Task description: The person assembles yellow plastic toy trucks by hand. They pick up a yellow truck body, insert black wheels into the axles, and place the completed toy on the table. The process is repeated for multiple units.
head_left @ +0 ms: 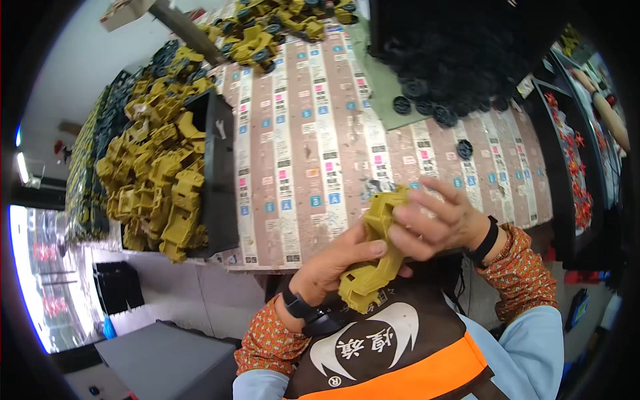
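Note:
Close to my apron, over the table's front edge, a yellow plastic toy vehicle body [383, 268] is tilted lengthwise. My left hand [333, 261] is closed round its left side, thumb on top and fingertips showing at the far side. My right hand [443, 221] is bent over the upper right end of the same body, its fingers curled against it and slightly blurred. Whether a small part sits under those right fingers is hidden. A single black toy wheel [465, 149] lies on the table beyond my right hand.
At left, a black bin [222, 180] is heaped with yellow vehicle bodies [157, 167]. Yellow vehicles with wheels [253, 47] lie at the far edge. Many black wheels [460, 73] spill onto a green sheet [387, 100]. Red parts [577, 180] fill a right-hand bin.

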